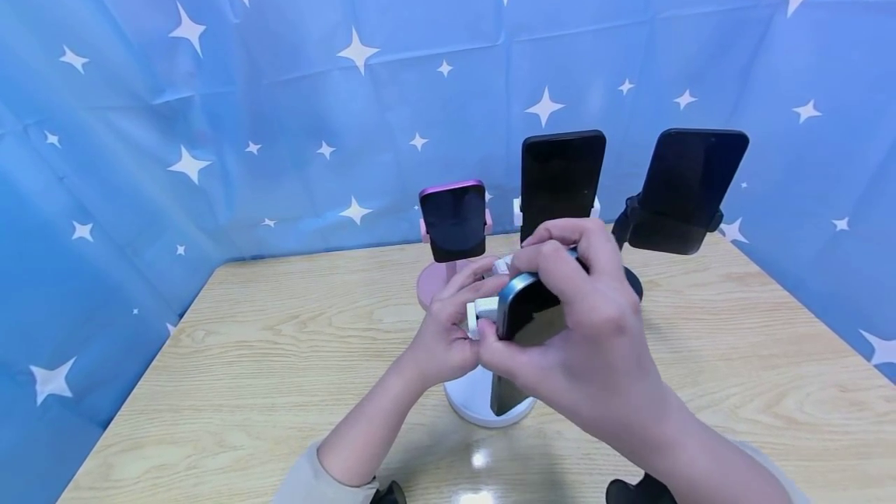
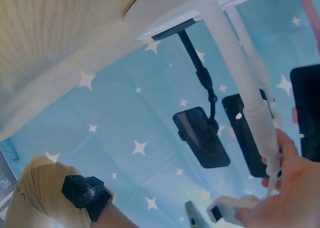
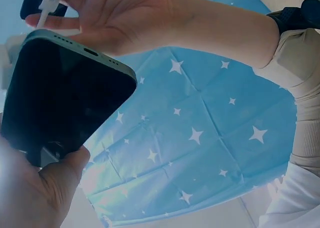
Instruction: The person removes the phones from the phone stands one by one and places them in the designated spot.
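In the head view my right hand [image 1: 595, 317] grips a phone [image 1: 526, 308] with a bluish metal edge, thumb on one side and fingers over the other. The phone is tilted, and its dark screen [image 3: 65, 93] fills much of the right wrist view. My left hand [image 1: 444, 337] holds a white phone stand at its clamp [image 1: 483, 313], beside the phone. From the left wrist view, the left fingers are around the top of the white pole [image 2: 257, 123], below the clamp. The stand's round white base [image 1: 465, 399] is on the table.
Behind the hands, a pink stand bears a small phone [image 1: 455, 220] with a pink edge. A larger black phone [image 1: 560, 181] sits in a white clamp, and another phone [image 1: 689, 189] in a black holder at right. Beyond the wooden table [image 1: 280, 364] hangs a blue starred cloth [image 1: 294, 84].
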The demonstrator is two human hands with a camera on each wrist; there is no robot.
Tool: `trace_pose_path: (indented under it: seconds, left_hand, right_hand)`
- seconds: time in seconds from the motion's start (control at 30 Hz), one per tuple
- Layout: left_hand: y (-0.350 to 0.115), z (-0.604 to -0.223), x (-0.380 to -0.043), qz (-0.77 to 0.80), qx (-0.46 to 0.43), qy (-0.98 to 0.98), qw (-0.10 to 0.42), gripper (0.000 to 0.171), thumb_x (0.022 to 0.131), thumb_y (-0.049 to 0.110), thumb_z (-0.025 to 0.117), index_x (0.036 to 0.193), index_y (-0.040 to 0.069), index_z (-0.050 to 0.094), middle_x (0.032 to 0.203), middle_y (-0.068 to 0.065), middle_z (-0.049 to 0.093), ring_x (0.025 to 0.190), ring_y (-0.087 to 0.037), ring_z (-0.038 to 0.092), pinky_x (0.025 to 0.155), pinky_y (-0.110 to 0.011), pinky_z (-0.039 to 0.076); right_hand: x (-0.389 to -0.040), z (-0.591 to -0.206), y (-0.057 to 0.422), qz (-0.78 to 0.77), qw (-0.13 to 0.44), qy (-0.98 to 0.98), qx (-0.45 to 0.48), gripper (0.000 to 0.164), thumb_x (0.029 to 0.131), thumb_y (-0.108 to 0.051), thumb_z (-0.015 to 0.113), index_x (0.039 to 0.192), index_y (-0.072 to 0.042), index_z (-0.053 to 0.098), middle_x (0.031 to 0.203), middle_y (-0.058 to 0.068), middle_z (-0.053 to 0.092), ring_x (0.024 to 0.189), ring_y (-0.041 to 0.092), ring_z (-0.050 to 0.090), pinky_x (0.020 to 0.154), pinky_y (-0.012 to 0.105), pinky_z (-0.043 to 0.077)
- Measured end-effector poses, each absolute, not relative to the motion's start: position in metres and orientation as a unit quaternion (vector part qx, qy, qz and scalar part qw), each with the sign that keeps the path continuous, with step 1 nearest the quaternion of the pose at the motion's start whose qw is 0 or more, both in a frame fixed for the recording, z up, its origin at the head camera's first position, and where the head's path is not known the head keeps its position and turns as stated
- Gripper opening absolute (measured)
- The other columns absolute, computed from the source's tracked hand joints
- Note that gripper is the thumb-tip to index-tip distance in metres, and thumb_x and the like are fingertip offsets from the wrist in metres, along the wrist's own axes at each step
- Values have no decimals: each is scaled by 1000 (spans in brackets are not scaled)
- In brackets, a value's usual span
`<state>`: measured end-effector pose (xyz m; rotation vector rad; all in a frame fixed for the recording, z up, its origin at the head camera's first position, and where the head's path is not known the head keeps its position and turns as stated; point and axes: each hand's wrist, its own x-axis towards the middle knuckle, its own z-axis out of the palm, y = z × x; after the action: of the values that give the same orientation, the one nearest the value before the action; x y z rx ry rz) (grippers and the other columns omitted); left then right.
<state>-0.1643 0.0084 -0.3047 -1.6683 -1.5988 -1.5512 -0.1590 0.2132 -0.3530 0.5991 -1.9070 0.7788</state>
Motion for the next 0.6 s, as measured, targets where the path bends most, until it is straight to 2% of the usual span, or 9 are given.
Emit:
trace_pose_path:
  seconds: [0.13,0.17,0.23,0.37,0.4,0.6]
  left_hand:
    - [8,-300,-161,-529,-574,-600,178,43,74,-9,65,115,-1,53,120,-22,51,119,-30,45,95,-37,44]
    - [8,-299,-161,-527,-570,-604,178,41,75,-8,66,114,-1,53,119,-22,52,118,-30,46,94,-36,44]
    - [8,-298,-160,-527,-565,-610,177,42,74,-7,69,113,-1,54,119,-22,52,116,-29,48,92,-35,45]
    - [6,-297,-160,-530,-552,-621,170,43,73,-7,70,113,0,55,120,-21,50,114,-28,48,90,-32,46]
    - [6,-297,-160,-530,-549,-625,167,43,73,-7,70,113,0,55,121,-20,49,114,-28,48,90,-32,46]
    - [-1,-295,-161,-534,-536,-633,161,42,75,-2,71,114,0,55,121,-19,49,110,-27,50,90,-31,45]
  right_hand:
    - [-104,-288,191,305,471,-803,200,66,43,-31,90,102,-21,63,119,4,46,112,27,43,80,33,49]
    - [-90,-271,184,297,466,-812,187,61,47,-28,88,101,-18,63,117,4,46,111,24,43,77,31,50]
    - [-67,-240,171,271,453,-835,158,52,52,-22,84,99,-13,62,110,4,48,106,20,44,73,19,48]
    - [-48,-216,166,241,426,-865,107,48,55,-15,82,95,-2,59,103,10,47,102,19,45,73,6,38]
    - [-48,-216,167,237,421,-870,97,49,55,-14,82,95,-1,58,103,11,47,101,20,45,72,6,37]
    - [-51,-223,180,244,390,-886,51,49,55,-11,83,97,-1,59,102,12,46,95,22,45,68,25,40]
